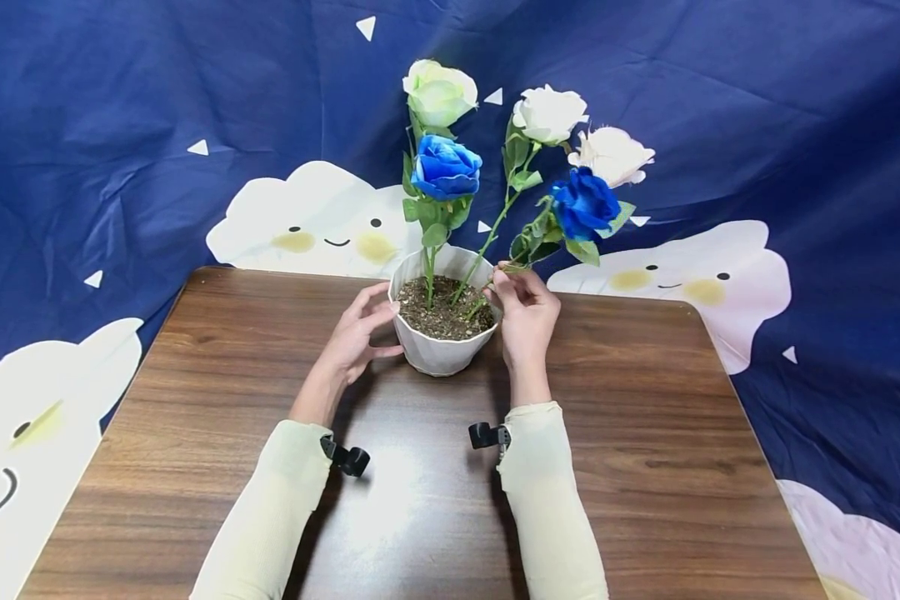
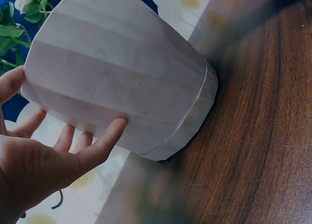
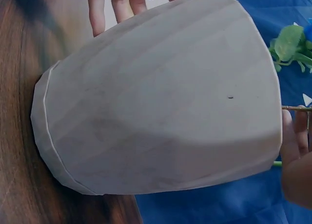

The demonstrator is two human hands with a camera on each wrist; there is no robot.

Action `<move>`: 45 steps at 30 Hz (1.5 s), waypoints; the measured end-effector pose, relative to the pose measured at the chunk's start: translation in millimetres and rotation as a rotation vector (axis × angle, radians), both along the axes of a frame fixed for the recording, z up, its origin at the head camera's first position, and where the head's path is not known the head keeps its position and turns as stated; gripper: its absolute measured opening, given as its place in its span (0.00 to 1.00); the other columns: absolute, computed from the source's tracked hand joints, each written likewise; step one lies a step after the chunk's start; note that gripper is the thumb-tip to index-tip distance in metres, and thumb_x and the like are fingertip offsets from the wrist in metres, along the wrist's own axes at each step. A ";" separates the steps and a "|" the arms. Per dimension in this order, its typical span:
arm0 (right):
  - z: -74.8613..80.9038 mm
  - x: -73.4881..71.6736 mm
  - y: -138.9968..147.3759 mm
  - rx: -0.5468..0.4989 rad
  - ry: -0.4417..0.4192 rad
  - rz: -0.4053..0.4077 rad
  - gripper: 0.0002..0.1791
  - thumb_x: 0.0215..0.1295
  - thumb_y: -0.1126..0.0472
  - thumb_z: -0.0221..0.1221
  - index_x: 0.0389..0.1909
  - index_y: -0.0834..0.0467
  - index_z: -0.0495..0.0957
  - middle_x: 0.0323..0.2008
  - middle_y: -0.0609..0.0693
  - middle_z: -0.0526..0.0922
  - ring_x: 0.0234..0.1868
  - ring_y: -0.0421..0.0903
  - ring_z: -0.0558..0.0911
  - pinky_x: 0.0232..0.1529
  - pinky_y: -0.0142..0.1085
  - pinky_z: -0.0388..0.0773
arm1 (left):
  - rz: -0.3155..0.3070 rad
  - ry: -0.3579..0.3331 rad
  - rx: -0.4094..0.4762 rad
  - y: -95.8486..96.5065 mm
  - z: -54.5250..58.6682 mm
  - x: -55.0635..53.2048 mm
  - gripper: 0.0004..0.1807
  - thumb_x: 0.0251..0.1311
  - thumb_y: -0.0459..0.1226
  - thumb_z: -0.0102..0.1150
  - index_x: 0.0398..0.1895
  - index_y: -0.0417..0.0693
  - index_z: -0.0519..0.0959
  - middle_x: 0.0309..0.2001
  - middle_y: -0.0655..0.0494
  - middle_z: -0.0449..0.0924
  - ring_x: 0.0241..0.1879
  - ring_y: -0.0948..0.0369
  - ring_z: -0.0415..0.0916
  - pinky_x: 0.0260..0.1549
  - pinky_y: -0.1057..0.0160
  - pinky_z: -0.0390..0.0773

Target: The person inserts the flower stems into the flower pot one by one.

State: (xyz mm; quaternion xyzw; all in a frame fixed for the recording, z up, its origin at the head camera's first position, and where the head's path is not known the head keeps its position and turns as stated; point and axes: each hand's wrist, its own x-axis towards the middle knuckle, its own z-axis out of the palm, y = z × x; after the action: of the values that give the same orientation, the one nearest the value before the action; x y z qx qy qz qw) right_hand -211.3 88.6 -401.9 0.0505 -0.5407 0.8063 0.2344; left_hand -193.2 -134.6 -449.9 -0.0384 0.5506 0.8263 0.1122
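Note:
A white faceted flowerpot (image 1: 438, 357) filled with soil (image 1: 446, 321) stands upright on the table, with several roses rising from it. My left hand (image 1: 356, 333) rests against the pot's left side, its fingers spread along the wall and its thumb near the rim. In the left wrist view these fingers (image 2: 105, 141) touch the pot's outer surface. At the right rim, my right hand (image 1: 528, 312) pinches a rose stem (image 3: 292, 107). Just above it leans a dark blue rose (image 1: 585, 204), beside a pale pink rose (image 1: 612, 156). Part of the stem is hidden by the fingers.
A pale green rose (image 1: 440, 93) and a bright blue rose (image 1: 447, 168) stand at the pot's left. A white rose (image 1: 550, 114) tilts right. The brown wooden table (image 1: 645, 433) reaches a dark blue curtain (image 1: 270, 83) printed with clouds.

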 end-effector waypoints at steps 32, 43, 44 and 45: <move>15.6 -30.0 -14.1 0.243 -0.248 0.269 0.08 0.72 0.75 0.51 0.48 0.70 0.76 0.38 0.63 0.83 0.37 0.49 0.84 0.34 0.37 0.85 | 0.004 0.001 0.006 0.0 -0.8 0.2 0.30 0.71 0.34 0.57 0.74 0.51 0.63 0.65 0.40 0.64 0.68 0.44 0.60 0.53 0.33 0.78; 17.6 -32.6 -14.4 0.342 -0.329 0.288 0.11 0.72 0.75 0.49 0.51 0.74 0.73 0.35 0.54 0.82 0.37 0.46 0.83 0.40 0.44 0.87 | -0.002 0.009 -0.007 -0.6 -0.5 0.4 0.30 0.71 0.35 0.57 0.75 0.51 0.63 0.65 0.41 0.64 0.68 0.45 0.61 0.53 0.34 0.79; 18.1 -32.4 -14.6 0.360 -0.333 0.287 0.11 0.72 0.75 0.50 0.51 0.74 0.73 0.35 0.54 0.82 0.36 0.45 0.83 0.40 0.44 0.87 | -0.002 0.008 -0.007 -0.4 0.0 0.4 0.30 0.71 0.35 0.57 0.75 0.51 0.63 0.65 0.41 0.64 0.68 0.45 0.60 0.53 0.34 0.79; 18.4 -32.3 -14.9 0.376 -0.335 0.284 0.10 0.71 0.75 0.50 0.50 0.74 0.74 0.34 0.54 0.82 0.36 0.44 0.83 0.40 0.44 0.87 | -0.001 0.007 -0.007 -0.1 0.2 0.1 0.30 0.71 0.35 0.57 0.75 0.52 0.63 0.65 0.41 0.64 0.68 0.45 0.60 0.53 0.34 0.79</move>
State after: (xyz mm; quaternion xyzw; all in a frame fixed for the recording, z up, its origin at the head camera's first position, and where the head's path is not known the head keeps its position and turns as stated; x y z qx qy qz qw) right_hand -243.7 73.8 -383.6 0.0344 -0.6994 0.7138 0.0132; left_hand -193.1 -134.8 -449.7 -0.0354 0.5537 0.8246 0.1105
